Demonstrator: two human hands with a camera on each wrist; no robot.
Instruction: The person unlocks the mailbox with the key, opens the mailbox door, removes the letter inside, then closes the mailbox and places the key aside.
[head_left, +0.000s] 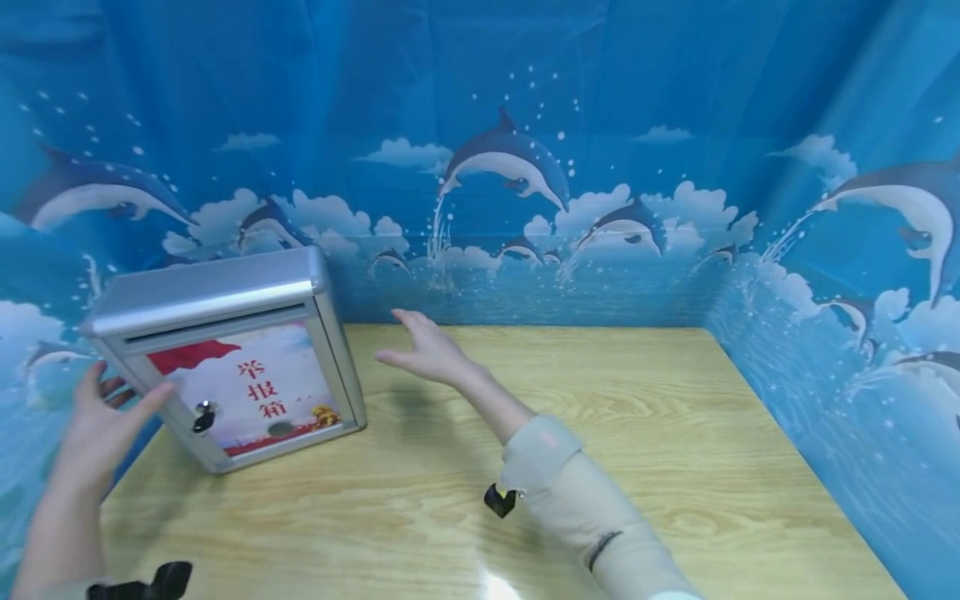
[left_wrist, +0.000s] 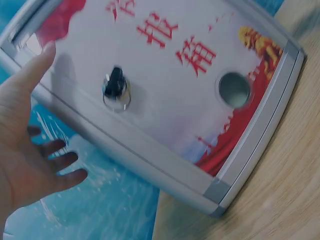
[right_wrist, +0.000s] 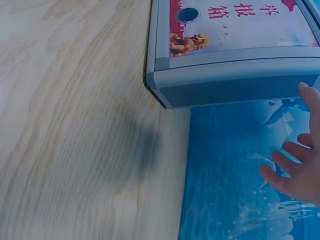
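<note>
A silver metal drop box with red Chinese lettering and a slot near its top stands at the left of the table. Keys hang in the lock on its door. My left hand is at the box's left side, thumb over the front edge and the other fingers spread beside the wall; whether it touches is unclear. To the right of the box my right hand hovers with fingers apart, holding nothing. In the right wrist view that hand appears off the box's side.
The wood-grain table extends to the right and front of the box. A blue curtain printed with dolphins rises behind the table and along both sides. The box stands close to the back left curtain.
</note>
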